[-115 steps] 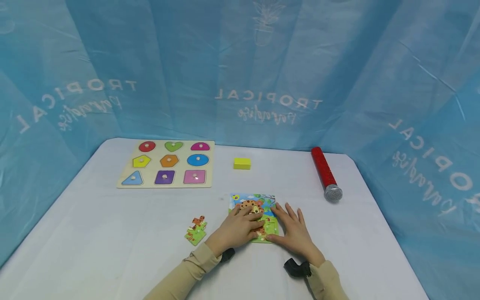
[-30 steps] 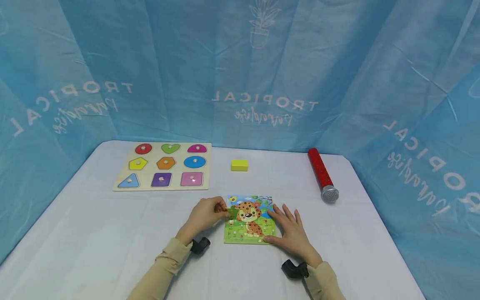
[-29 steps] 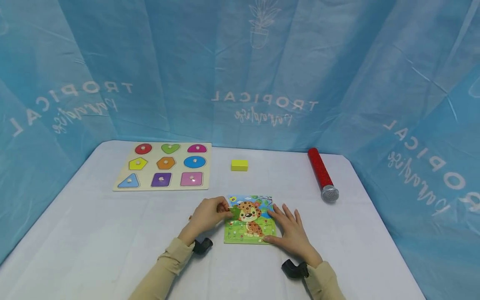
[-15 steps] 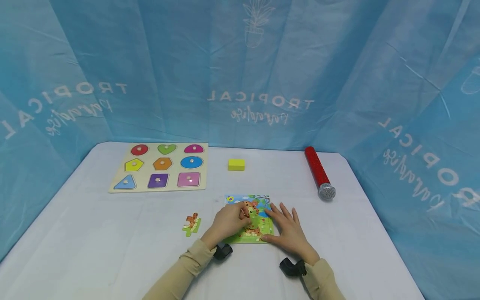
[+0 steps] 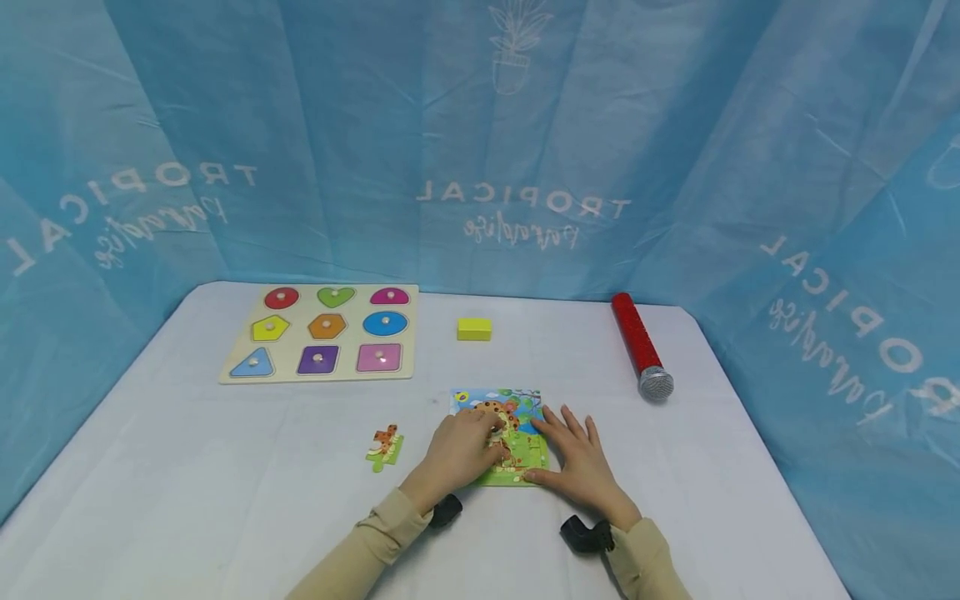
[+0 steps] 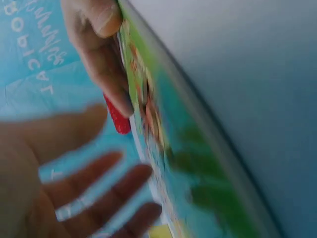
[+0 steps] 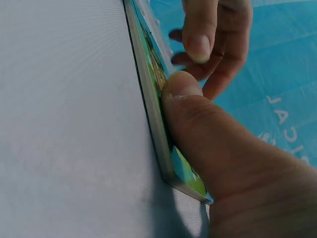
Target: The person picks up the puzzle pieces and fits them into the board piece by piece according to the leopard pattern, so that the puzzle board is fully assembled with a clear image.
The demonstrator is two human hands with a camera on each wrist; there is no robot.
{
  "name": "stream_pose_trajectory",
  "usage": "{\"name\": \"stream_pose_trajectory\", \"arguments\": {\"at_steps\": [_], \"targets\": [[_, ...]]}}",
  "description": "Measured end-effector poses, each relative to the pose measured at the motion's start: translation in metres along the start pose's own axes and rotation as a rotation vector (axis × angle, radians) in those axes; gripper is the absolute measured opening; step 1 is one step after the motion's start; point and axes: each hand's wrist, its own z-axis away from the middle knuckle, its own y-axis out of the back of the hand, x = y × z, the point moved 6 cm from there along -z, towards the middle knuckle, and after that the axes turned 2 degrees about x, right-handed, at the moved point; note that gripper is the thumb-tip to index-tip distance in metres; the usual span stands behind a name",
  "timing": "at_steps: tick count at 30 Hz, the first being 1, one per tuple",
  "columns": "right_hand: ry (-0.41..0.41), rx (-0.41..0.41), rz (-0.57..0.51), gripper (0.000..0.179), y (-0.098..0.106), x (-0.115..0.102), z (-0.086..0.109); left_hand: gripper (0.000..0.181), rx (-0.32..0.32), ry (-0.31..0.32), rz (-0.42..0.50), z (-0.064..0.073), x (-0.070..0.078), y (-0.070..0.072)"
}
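A small leopard jigsaw puzzle (image 5: 534, 454) lies in its shallow board near the front middle of the table. Over its left half hovers my left hand (image 5: 459, 450), thumb and fingers apart; in the left wrist view this hand (image 6: 74, 158) shows nothing between its fingers. My right hand (image 5: 585, 468) is spread along the board's right edge, and in the right wrist view its thumb (image 7: 198, 114) rests on the board (image 7: 148, 99). To the left lies a loose jigsaw piece (image 5: 386, 447), orange and green. Part of the puzzle picture is hidden beneath my left hand.
A wooden shape board (image 5: 351, 350) with knobbed shapes lies at the back left. Behind the puzzle stands a yellow block (image 5: 474, 329). A red toy microphone (image 5: 637, 337) lies at the back right. Blue printed cloth (image 5: 360, 167) surrounds the white table.
My left hand brought a green-backed puzzle piece from the left across the board and has let it go there. My right hand has stayed at the board's right edge.
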Motion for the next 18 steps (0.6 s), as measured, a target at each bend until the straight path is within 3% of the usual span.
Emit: {"name": "stream_pose_trajectory", "arguments": {"at_steps": [4,7,11,18], "targets": [[0.005,0.002,0.003,0.08,0.001,0.0,0.0,0.026,-0.091,-0.175,-0.034,0.008,0.004,-0.003],[0.009,-0.004,-0.002,0.08,0.001,0.0,0.0,0.028,-0.192,-0.251,-0.036,0.014,0.005,-0.009],[0.006,-0.003,-0.001,0.08,0.001,-0.001,0.0,0.031,-0.27,-0.273,-0.044,0.017,0.006,-0.014],[-0.012,-0.003,0.004,0.08,0.001,-0.002,0.0,0.037,-0.302,-0.301,-0.1,0.021,0.015,-0.018]]}}
